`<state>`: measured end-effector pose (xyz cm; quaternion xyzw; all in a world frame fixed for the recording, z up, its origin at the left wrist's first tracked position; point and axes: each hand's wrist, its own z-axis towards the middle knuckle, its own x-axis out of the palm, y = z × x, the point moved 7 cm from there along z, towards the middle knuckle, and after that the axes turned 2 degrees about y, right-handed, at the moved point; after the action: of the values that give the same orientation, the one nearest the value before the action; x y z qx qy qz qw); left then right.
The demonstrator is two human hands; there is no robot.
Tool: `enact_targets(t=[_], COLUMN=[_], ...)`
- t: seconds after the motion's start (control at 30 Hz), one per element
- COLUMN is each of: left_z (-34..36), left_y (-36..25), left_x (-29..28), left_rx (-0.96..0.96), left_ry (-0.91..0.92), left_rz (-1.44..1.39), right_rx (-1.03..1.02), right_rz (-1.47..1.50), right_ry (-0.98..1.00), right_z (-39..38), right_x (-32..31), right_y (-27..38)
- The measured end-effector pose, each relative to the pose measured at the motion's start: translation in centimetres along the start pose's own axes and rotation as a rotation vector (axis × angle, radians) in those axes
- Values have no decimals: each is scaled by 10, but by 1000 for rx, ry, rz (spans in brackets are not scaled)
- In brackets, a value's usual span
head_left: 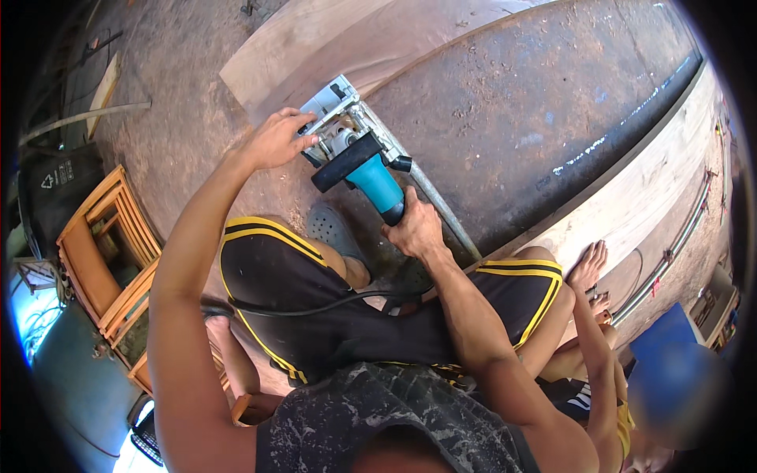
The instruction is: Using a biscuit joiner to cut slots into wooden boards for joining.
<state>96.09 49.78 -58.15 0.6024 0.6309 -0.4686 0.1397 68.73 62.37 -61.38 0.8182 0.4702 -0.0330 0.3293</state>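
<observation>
A teal and black plate joiner point(371, 177) with a silver metal fence is held out in front of my knees. My right hand point(416, 226) wraps around the rear end of its teal body. My left hand point(276, 140) grips the metal fence at its front, with the thumb on the near side. Beside the tool, a long thin metal bar point(441, 206) runs from the fence back toward my right knee. Part of a wooden board point(315, 59) lies just beyond the fence. What the tool's front touches is hidden under it.
A long pale board point(631, 189) stretches along the right, with a co-worker's hand point(590, 264) on it. Orange-brown wooden frames point(106, 244) are stacked at left. A black cord point(315, 310) crosses my lap. A blue cap point(670, 355) shows at lower right.
</observation>
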Motion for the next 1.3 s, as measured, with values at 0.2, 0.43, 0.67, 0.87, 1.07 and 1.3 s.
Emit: enact_targets(t=[0.2, 0.43, 0.67, 0.87, 1.07, 1.3], left_z=[7, 6, 7, 5, 10, 11], left_y=[1, -2, -5, -10, 1, 4], left_x=[-7, -13, -12, -13, -6, -5], left_rx=[-43, -61, -30, -40, -5, 34], left_ry=[109, 174, 185, 247, 272, 322], left_rz=[-36, -88, -10, 19, 15, 23], right_rx=[-18, 23, 36, -6, 5, 21], right_rz=[12, 12, 15, 9, 15, -3], right_ry=[8, 53, 42, 6, 28, 30], right_z=[0, -5, 0, 3, 3, 5], right_x=[-4, -7, -8, -5, -6, -5], right_y=[6, 12, 9, 8, 10, 8])
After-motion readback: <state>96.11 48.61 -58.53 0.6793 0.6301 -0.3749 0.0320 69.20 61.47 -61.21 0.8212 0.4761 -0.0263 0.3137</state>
